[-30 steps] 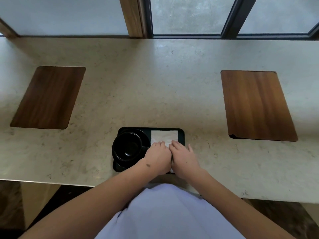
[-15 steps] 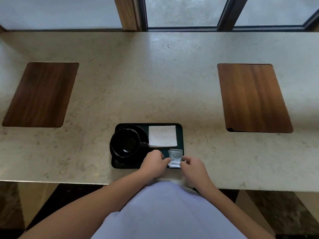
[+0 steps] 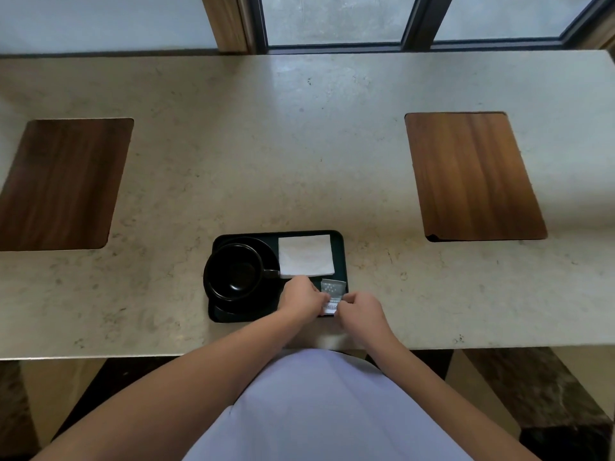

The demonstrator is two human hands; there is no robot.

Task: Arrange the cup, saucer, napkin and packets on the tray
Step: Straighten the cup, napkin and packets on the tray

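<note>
On the desk point(image 3: 299, 144) the dark tray point(image 3: 342, 257) carries the black cup point(image 3: 234, 272) on its saucer point(image 3: 246, 302) at left and the white napkin point(image 3: 306, 256) at right; just below, the left hand point(image 3: 301, 299) and right hand point(image 3: 361, 311) pinch the packets point(image 3: 332, 289) from either side

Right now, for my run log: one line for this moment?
step: placing packets | left hand and right hand: pinching packets | cup, napkin: on tray
</note>
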